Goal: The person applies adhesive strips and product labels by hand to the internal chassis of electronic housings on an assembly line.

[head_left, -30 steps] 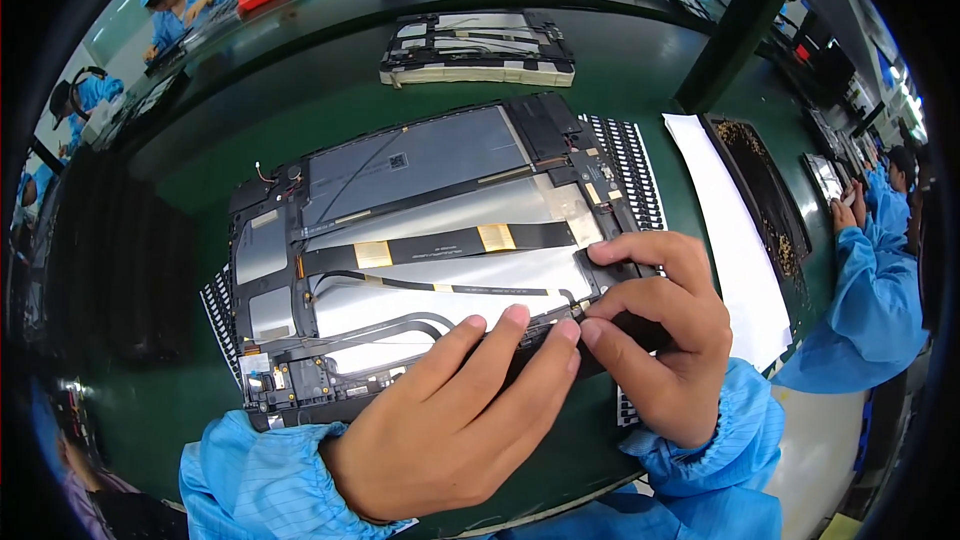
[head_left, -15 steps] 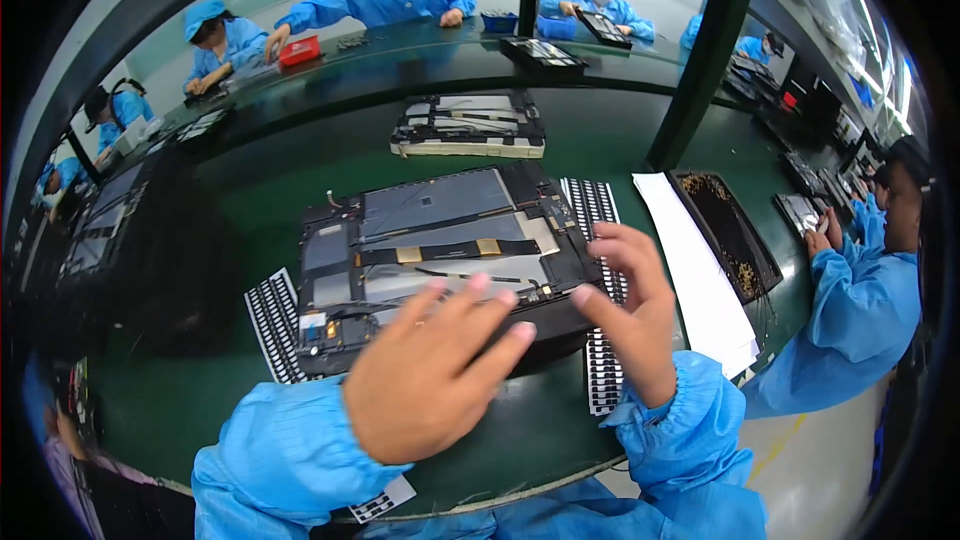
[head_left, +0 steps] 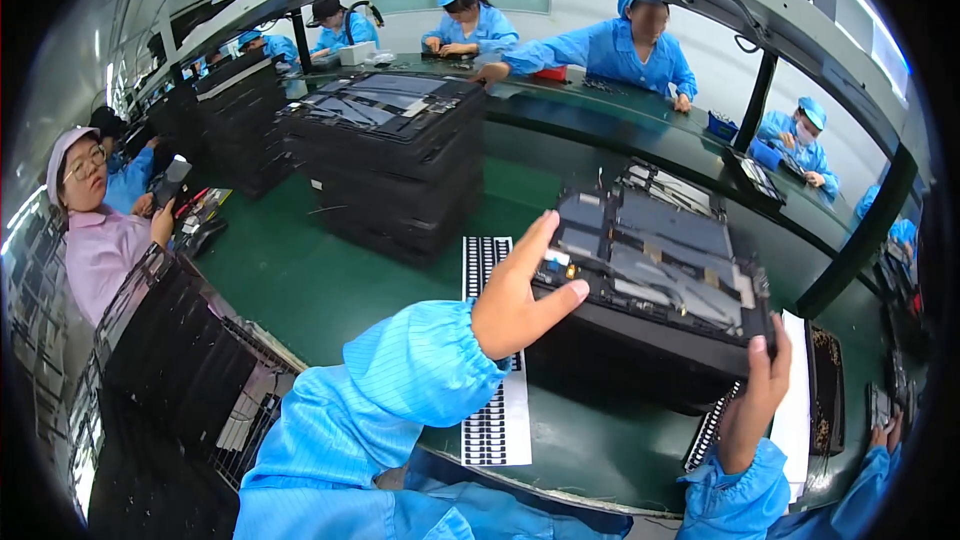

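In front of me is a thick stack of flat black device housings (head_left: pixel 620 340). The top housing (head_left: pixel 665 265) lies open side up, showing grey panels, dark flat cables and small gold and blue parts. My left hand (head_left: pixel 520 295) rests against its left end, thumb spread over the near corner and fingers stretched toward the far corner. At the right end my right hand (head_left: pixel 758 395) touches the near right corner, fingers stretched upward. White strips with rows of black pieces, the left strip (head_left: pixel 495 420) and the right strip (head_left: pixel 712 428), show beside the stack.
A taller stack of similar housings (head_left: pixel 390 160) stands at the left, with more stacks (head_left: pixel 240 125) behind. White paper (head_left: pixel 795 390) and a black tray (head_left: pixel 826 390) lie right. A frame post (head_left: pixel 850 240) rises beyond. Co-workers sit across the table; a person in pink (head_left: pixel 110 210) is at left.
My view has swung left, bringing the taller stack and the person in pink into sight. My hands have moved apart, from above the near edge to opposite ends of the top housing.
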A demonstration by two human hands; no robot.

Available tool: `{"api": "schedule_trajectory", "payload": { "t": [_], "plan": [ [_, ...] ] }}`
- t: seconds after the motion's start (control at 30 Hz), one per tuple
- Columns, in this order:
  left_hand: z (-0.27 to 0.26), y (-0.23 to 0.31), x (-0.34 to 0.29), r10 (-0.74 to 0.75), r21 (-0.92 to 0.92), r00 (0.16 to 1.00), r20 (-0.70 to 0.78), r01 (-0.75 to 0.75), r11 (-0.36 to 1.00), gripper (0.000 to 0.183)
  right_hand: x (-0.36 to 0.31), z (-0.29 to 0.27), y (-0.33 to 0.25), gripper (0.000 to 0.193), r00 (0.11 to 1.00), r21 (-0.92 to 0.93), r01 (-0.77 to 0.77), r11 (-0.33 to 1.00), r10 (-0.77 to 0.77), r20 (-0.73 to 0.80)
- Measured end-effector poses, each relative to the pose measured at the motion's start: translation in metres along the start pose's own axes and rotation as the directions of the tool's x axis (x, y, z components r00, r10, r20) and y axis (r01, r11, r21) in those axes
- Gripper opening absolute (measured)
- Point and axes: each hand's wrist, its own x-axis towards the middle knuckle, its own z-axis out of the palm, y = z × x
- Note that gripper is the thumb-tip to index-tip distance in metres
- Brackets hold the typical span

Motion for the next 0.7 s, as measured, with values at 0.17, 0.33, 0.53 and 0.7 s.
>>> {"api": "schedule_trajectory", "payload": {
  "t": [0.17, 0.33, 0.53, 0.7],
  "plan": [
    [-0.058, 0.05, 0.039, 0.237, -0.079, 0.934, -0.268, -0.266, 0.961, 0.063, 0.023, 0.032, -0.081, 0.047, 0.975, 0.142, 0.18, 0.973, -0.195, 0.106],
    [-0.187, 0.051, 0.067, 0.191, -0.132, 0.901, -0.39, -0.26, 0.957, 0.047, 0.043, 0.134, -0.105, 0.057, 0.872, 0.078, 0.343, 0.936, -0.348, 0.343],
    [-0.293, -0.007, 0.091, 0.179, 0.106, 0.925, -0.336, -0.152, 0.983, 0.045, 0.035, 0.256, -0.079, 0.065, 0.783, 0.135, 0.474, 0.87, -0.486, 0.387],
    [-0.335, -0.053, 0.106, 0.046, 0.203, 0.975, -0.217, -0.001, 0.979, 0.044, 0.016, 0.303, -0.063, 0.066, 0.787, 0.081, 0.478, 0.875, -0.467, 0.403]
  ]
}}
